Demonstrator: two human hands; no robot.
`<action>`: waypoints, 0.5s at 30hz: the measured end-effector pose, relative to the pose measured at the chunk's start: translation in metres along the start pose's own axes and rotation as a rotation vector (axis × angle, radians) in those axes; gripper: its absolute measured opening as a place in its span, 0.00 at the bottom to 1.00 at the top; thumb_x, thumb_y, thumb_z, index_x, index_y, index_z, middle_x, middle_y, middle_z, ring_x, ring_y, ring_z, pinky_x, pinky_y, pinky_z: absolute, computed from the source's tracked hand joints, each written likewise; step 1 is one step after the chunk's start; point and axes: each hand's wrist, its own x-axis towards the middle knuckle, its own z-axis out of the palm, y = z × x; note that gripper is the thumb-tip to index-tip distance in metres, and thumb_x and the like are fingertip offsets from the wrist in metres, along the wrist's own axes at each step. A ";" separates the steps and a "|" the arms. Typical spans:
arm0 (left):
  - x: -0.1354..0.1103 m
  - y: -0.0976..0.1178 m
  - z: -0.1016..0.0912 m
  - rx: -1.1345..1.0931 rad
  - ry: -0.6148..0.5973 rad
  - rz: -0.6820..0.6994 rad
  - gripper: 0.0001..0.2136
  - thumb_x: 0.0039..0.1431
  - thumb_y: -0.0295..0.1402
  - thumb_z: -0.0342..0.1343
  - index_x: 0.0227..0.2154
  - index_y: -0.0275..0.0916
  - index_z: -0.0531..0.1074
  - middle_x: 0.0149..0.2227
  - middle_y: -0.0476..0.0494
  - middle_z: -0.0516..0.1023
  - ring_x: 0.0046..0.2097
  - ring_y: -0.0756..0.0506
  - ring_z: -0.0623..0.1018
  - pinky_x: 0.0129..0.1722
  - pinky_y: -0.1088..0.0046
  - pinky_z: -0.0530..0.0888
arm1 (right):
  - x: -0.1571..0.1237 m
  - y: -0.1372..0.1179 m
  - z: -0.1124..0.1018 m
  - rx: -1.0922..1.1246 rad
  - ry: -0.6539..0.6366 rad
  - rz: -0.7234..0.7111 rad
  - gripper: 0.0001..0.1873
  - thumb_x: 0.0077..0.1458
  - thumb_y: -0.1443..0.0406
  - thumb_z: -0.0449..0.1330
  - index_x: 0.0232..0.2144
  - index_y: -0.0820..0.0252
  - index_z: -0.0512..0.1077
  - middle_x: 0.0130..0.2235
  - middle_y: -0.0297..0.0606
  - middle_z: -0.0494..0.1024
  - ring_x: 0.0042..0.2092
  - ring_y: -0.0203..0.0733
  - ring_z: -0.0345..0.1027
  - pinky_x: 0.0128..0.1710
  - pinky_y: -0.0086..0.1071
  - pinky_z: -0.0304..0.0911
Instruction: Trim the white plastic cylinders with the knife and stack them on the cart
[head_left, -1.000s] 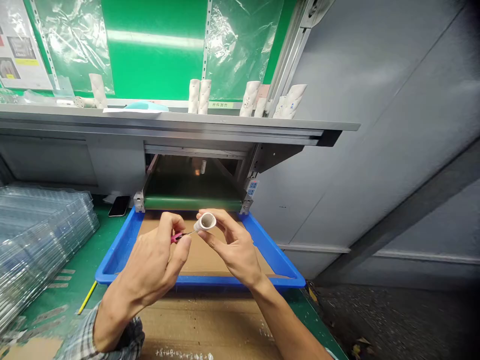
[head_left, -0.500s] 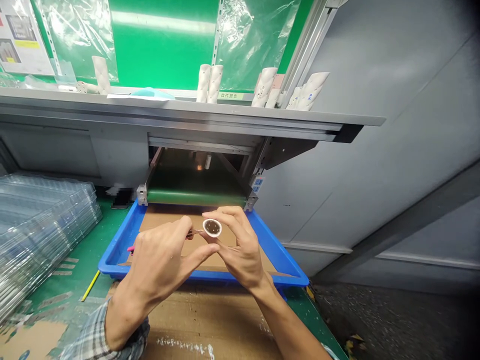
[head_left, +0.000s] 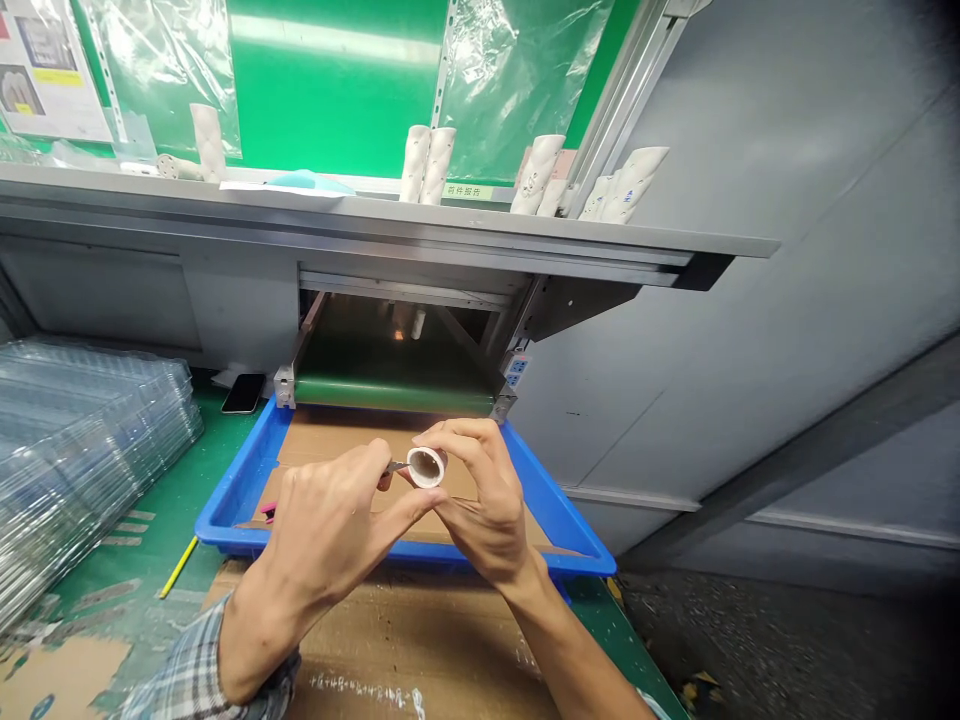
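My right hand (head_left: 484, 500) is closed round a short white plastic tube (head_left: 427, 468). The tube's open end faces me, and small holes show in its wall. In my left hand (head_left: 322, 530) is a slim knife (head_left: 395, 467), mostly hidden by the fingers. Its metal tip meets the left side of the tube's rim. A pink piece (head_left: 268, 512) shows behind that hand; I cannot tell whether it is the knife's other end. The left thumb rests against the lower rim. Both hands are over a blue tray (head_left: 577, 535) lined with cardboard.
A green conveyor belt (head_left: 390, 390) ends at the tray's back, with a white tube (head_left: 418, 323) farther up it. Clear plastic trays (head_left: 97, 440) are stacked left, near a phone (head_left: 244, 393) and a yellow stick (head_left: 178, 568). White tubes (head_left: 427, 165) stand on the shelf (head_left: 375, 225).
The tube has tilted in my right hand, so more of its inner wall shows. The knife tip stays at its left rim. The hands have barely shifted.
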 end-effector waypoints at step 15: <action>-0.003 0.000 0.002 0.038 -0.052 -0.005 0.29 0.77 0.56 0.37 0.27 0.42 0.64 0.21 0.51 0.75 0.22 0.46 0.75 0.23 0.68 0.52 | -0.002 0.001 0.004 -0.073 0.083 -0.079 0.12 0.73 0.57 0.59 0.52 0.57 0.74 0.45 0.43 0.74 0.45 0.44 0.75 0.43 0.36 0.76</action>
